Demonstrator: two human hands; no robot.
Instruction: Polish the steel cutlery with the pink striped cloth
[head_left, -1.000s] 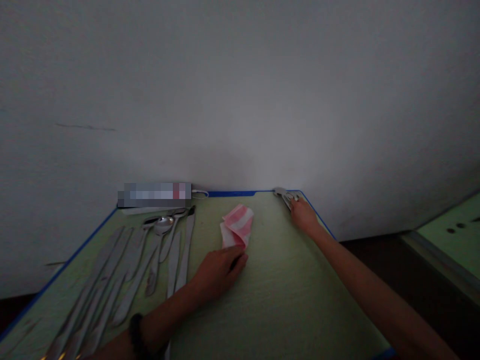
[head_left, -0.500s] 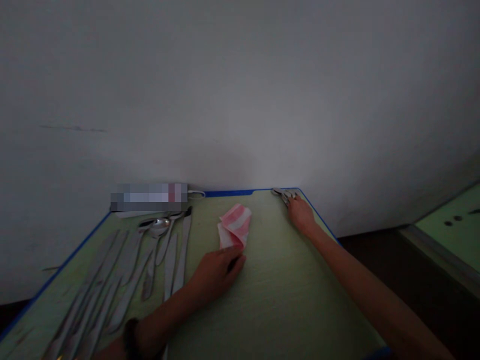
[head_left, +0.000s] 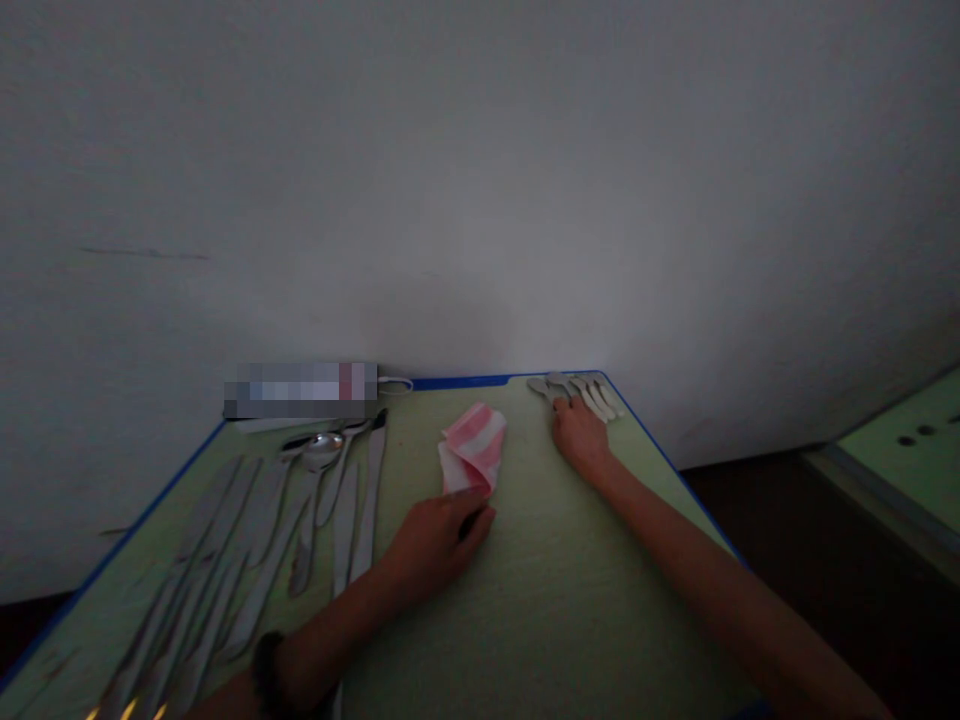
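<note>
My left hand (head_left: 442, 540) is closed on the lower end of a pink-and-white striped cloth (head_left: 476, 445), which lies crumpled on the table. At the far right corner, my right hand (head_left: 579, 430) has its fingers closed around the handle end of a spoon (head_left: 538, 385). A second spoon (head_left: 559, 380) lies close against those fingers, its handle partly hidden by them. Several more pieces of cutlery (head_left: 598, 395) lie side by side just to the right of that hand.
Several knives (head_left: 202, 530) and spoons (head_left: 322, 452) lie on the left of the pale green table (head_left: 540, 600). A blurred-out box (head_left: 300, 390) with a white loop stands at the back left. A wall rises behind the table's blue edge (head_left: 465, 383).
My right hand has moved a little to the left, uncovering the cutlery row at the corner; a spoon now shows at its left side. My left hand stays on the cloth.
</note>
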